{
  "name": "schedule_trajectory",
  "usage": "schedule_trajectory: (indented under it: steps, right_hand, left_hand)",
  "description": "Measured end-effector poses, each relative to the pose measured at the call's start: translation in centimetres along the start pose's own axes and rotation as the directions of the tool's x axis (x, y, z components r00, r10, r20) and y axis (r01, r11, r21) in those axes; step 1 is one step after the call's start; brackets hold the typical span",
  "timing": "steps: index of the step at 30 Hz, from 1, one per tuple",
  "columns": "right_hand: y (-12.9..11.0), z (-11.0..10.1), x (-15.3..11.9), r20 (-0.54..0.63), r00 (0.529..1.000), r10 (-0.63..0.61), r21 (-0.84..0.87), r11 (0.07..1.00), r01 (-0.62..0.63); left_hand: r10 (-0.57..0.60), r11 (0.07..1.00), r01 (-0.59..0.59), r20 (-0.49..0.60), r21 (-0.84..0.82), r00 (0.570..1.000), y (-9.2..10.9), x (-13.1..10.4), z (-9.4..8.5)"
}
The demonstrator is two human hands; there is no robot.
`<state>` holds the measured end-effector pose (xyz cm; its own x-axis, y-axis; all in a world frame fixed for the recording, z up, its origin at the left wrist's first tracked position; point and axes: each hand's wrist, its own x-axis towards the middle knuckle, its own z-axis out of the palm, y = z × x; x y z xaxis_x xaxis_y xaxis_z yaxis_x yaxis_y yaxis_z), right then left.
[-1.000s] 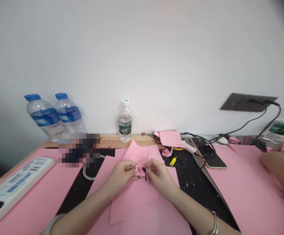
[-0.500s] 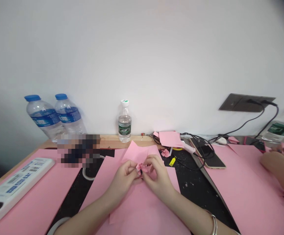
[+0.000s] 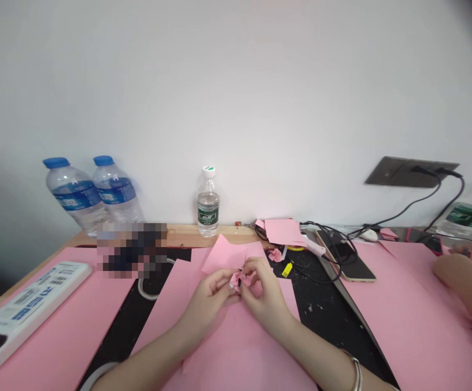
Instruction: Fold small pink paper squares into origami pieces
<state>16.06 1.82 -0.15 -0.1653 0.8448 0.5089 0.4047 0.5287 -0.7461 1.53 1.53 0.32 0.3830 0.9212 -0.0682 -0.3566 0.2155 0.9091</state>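
Observation:
A small folded piece of pink paper is pinched between my two hands, over the pink sheets at the middle of the table. My left hand grips its left side with curled fingers. On the right side, my right hand holds it between thumb and fingers. A dark spot shows at the middle of the folded paper; what it is cannot be made out. Just behind the hands lies a square pink sheet.
Behind stand a small water bottle and two blue-capped bottles. A white boxed item lies left. To the right are a phone, black cables, pink scraps and another person's arm.
The folded pink paper has shifted slightly and turned between my fingers. My left fingers have moved a little to the right, and my right fingers now reach over its top.

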Motion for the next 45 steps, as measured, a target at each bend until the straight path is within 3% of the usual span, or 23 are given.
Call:
schedule_trajectory:
  steps: [14,18,25,31,35,41,45]
  right_hand:
    - [0.05,-0.29,-0.07,-0.018,1.000,-0.015,0.005,1.000,0.016]
    - [-0.03,-0.55,-0.11,-0.027,1.000,-0.004,0.004,1.000,0.004]
    - [-0.15,-0.51,-0.01,-0.037,0.997,0.074,0.158,0.985,-0.067]
    - [-0.16,-0.22,-0.05,-0.015,0.993,0.115,0.234,0.966,-0.109]
    - [-0.17,-0.18,-0.11,-0.004,0.996,0.088,0.191,0.978,-0.085]
    - [-0.26,-0.43,-0.16,-0.034,0.999,-0.006,0.005,1.000,0.007]
    - [-0.12,-0.44,-0.39,-0.037,0.998,-0.056,-0.081,0.995,0.053]
  left_hand:
    - [0.000,1.000,0.000,-0.011,-0.028,1.000,-0.24,0.02,-0.26]
    - [0.000,0.988,-0.002,-0.016,-0.155,1.000,-0.37,0.04,-0.50]
    - [-0.055,0.975,0.050,-0.021,-0.218,0.998,-0.46,0.20,-0.39]
    - [-0.029,0.955,0.057,0.100,-0.291,0.995,-0.44,-0.02,-0.09]
    - [-0.028,0.938,0.075,0.141,-0.338,0.990,-0.11,-0.12,0.13]
    - [0.048,0.969,-0.036,0.046,-0.246,0.998,-0.71,-0.04,-0.03]
    - [0.029,0.977,-0.019,0.045,-0.212,0.999,-0.94,-0.11,-0.10]
